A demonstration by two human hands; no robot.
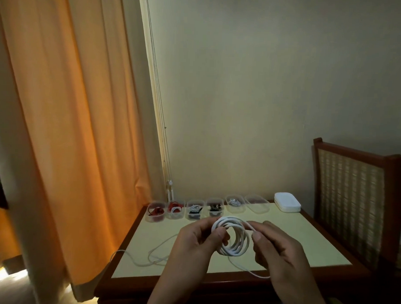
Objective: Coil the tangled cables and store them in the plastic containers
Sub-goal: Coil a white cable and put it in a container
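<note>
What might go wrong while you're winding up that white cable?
1. The loose tail lies in loops on the table and hangs over its left edge; it may snag or knot as it is drawn in.
2. Only the fingers of the left hand and right hand hold the coil; a slip could let the loops spring apart.
3. The coil looks wider than the empty container, so it may not fit unless wound tighter.

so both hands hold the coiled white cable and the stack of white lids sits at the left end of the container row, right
Not quite. The head view shows the stack of white oval lids at the right end of the row of clear plastic containers, not the left. The left hand and right hand do hold the coiled white cable.
</note>
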